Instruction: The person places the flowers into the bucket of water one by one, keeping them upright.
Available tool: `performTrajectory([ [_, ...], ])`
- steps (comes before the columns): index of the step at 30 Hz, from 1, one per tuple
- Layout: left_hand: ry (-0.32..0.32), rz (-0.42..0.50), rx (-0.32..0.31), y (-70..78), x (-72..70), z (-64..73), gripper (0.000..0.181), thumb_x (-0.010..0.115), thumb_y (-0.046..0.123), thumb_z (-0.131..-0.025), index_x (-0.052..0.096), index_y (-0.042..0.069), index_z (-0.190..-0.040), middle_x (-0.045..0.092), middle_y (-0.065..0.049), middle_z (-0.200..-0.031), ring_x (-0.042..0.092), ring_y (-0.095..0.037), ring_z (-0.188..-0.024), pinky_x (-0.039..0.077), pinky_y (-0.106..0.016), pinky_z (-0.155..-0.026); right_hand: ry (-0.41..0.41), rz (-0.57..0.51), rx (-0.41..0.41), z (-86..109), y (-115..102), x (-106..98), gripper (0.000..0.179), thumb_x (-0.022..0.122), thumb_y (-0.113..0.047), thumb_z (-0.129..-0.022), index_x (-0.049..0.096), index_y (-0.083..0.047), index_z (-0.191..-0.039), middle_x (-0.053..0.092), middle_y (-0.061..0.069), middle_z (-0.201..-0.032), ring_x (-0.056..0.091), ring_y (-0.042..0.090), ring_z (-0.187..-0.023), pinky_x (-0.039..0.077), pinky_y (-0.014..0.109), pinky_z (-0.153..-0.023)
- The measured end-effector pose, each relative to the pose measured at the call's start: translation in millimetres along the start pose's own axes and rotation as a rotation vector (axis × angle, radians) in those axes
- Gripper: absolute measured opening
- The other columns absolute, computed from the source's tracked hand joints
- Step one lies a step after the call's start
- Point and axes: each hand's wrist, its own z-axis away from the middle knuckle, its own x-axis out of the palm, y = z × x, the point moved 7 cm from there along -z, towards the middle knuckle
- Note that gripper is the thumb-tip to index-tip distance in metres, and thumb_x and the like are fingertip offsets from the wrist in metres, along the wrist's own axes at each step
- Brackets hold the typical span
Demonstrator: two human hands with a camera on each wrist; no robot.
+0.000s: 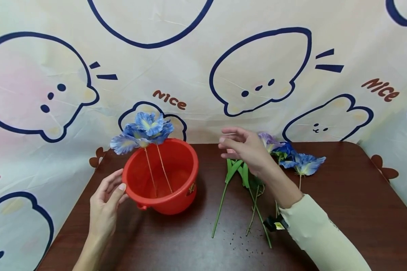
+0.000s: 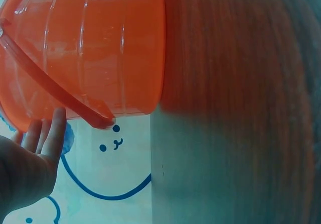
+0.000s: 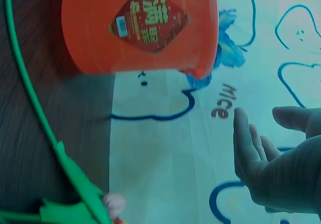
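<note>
A red plastic bucket (image 1: 176,199) stands upright on the table, with blue artificial flowers (image 1: 149,128) leaning in it, their thin stems reaching down inside. My left hand (image 1: 103,205) is at the bucket's left rim, its fingers fairly straight against the outside and the thumb near the rim. In the left wrist view the bucket's handle (image 2: 55,86) hangs down along its side. My right hand (image 1: 249,150) is raised right of the bucket with nothing in it, fingers extended and thumb apart. Below it lie green-stemmed flowers (image 1: 235,171), their heads partly hidden by the hand.
More blue and purple artificial flowers (image 1: 305,163) lie right of my right arm. A small black object with a yellow-white patch (image 1: 274,223) is by the sleeve. Dark crumbs (image 1: 247,246) dot the brown table (image 1: 359,210). A cartoon-printed cloth (image 1: 196,75) hangs behind.
</note>
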Motion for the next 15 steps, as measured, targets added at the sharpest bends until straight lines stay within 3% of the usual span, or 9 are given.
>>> performTrajectory([
  [10, 0.013, -0.009, 0.009, 0.1, -0.4, 0.7, 0.044, 0.059, 0.006, -0.099, 0.051, 0.004, -0.142, 0.063, -0.006, -0.123, 0.069, -0.014, -0.104, 0.060, -0.024, -0.078, 0.074, 0.008, 0.005, 16.4, 4.9, -44.2, 0.048, 0.071, -0.026, -0.093, 0.054, -0.011, -0.135, 0.064, 0.016, -0.121, 0.072, 0.020, -0.099, 0.058, 0.045, -0.087],
  [15, 0.015, -0.018, 0.009, 0.2, 1.0, -0.3, 0.044, 0.059, 0.006, -0.099, 0.051, 0.004, -0.142, 0.063, -0.006, -0.123, 0.069, -0.014, -0.104, 0.059, -0.023, -0.078, 0.093, 0.012, 0.014, 27.6, 13.3, -67.3, 0.055, 0.071, -0.030, -0.093, 0.052, -0.008, -0.138, 0.063, 0.014, -0.124, 0.071, 0.019, -0.101, 0.059, 0.040, -0.087],
])
